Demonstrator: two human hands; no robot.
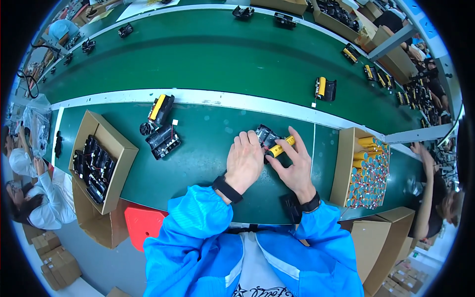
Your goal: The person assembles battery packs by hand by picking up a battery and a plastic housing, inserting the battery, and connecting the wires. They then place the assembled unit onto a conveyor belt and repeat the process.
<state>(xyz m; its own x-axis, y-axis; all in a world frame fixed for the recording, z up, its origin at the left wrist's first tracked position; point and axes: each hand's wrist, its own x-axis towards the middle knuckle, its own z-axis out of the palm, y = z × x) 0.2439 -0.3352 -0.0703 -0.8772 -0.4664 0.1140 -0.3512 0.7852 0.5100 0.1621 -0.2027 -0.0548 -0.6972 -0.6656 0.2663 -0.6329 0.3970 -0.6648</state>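
Over the green bench, my right hand (295, 171) pinches a yellow cylindrical battery (281, 147) between thumb and fingers. Just left of it, my left hand (245, 161) grips a black plastic housing (267, 134), partly hidden behind the fingers. The battery lies tilted against the housing's near right side; I cannot tell if it sits inside. Farther left rest another black housing (163, 142) and one with a yellow battery (160, 109) fitted in it. A dark piece (291, 207) lies by my right wrist.
At left, a cardboard box (127, 157) holds several black housings. A box (345, 167) of yellow batteries stands at right. Beyond the white rail (222, 98), a green conveyor (208, 54) carries housings, some with batteries. A red stool (143, 222) stands below the bench; co-workers sit at both sides.
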